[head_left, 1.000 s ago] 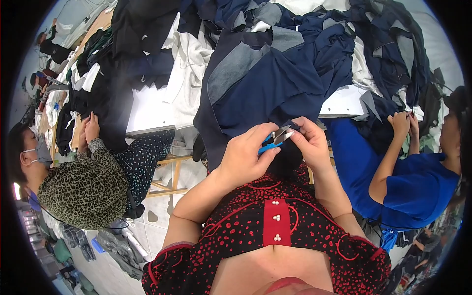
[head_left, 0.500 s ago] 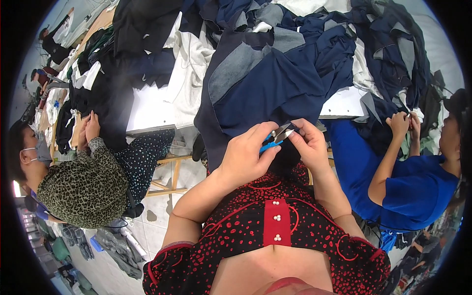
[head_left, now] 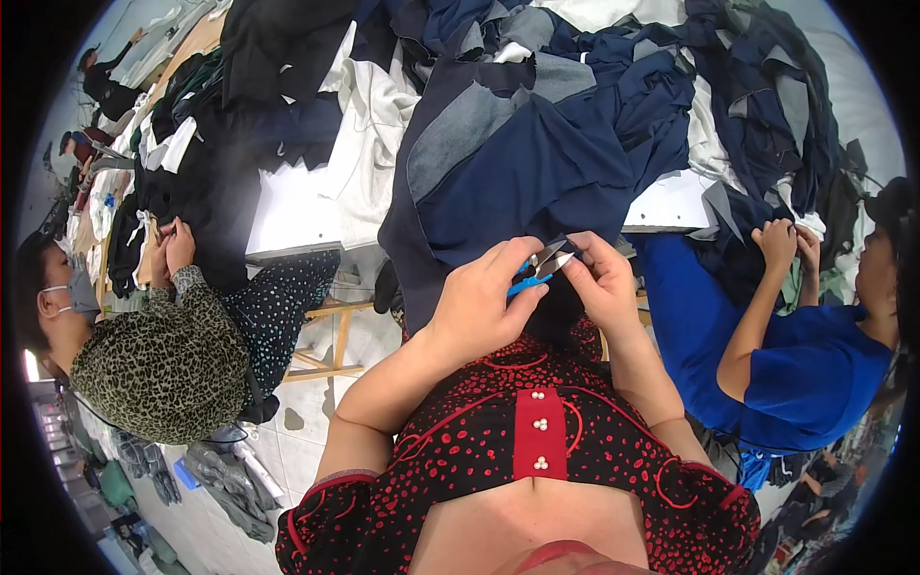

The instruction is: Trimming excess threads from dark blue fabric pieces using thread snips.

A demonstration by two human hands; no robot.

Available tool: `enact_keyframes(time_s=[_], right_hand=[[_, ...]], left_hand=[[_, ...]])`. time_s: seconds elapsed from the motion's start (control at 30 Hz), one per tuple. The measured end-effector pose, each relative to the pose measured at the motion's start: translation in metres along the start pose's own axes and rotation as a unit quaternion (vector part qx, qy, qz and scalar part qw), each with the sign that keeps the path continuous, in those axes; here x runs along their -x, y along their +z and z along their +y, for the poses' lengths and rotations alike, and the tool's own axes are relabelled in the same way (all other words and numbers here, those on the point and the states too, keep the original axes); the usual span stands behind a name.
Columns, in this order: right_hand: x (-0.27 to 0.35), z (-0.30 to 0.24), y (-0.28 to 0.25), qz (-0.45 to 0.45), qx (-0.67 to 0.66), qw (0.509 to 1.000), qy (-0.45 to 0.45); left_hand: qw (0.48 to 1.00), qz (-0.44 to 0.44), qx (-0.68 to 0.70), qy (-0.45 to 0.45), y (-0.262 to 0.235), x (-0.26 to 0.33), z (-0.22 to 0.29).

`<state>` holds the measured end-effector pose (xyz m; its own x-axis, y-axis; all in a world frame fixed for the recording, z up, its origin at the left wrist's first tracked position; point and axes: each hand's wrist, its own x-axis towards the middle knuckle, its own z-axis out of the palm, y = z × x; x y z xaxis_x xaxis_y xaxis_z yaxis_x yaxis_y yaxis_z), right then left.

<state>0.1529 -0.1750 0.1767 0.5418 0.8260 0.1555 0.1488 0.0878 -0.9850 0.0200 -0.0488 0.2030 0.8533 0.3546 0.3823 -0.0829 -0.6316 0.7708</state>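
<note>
My left hand (head_left: pixel 482 305) grips small blue-handled thread snips (head_left: pixel 539 267), their metal blades pointing right toward my right hand. My right hand (head_left: pixel 602 279) pinches the edge of a dark navy garment (head_left: pixel 537 177) that hangs off the table edge toward my lap. The blade tips sit right at the fabric my right fingers hold. Both hands are close together just below the table edge, above my red and black dotted top.
A big heap of navy, grey and white cloth pieces (head_left: pixel 671 86) covers the white table (head_left: pixel 287 206). A person in a leopard-print top (head_left: pixel 158 359) works at the left, a person in blue (head_left: pixel 795 355) at the right. A wooden stool (head_left: pixel 331 335) stands on the tiled floor.
</note>
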Motion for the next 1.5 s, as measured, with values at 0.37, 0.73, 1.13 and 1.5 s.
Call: enact_keyframes(time_s=[0.37,0.73,1.13,1.5], right_hand=[[-0.0003,-0.0018,0.0001,0.002,-0.022,1.0,-0.003],[0.0,-0.0029,-0.0005,0.011,0.026,1.0,-0.012],[-0.0002,-0.0034,0.0011,0.019,0.025,0.999,-0.015],[0.0003,0.0034,0.0063,0.021,0.018,0.999,-0.017]], left_hand=[[0.999,-0.015,0.014,-0.025,-0.0053,0.0007,0.0038],[1.0,0.003,-0.008,0.004,-0.0038,0.0006,0.0039],[1.0,0.001,-0.014,0.011,-0.0036,0.0021,0.002],[1.0,0.006,-0.012,0.005,-0.0039,0.0005,0.0019]])
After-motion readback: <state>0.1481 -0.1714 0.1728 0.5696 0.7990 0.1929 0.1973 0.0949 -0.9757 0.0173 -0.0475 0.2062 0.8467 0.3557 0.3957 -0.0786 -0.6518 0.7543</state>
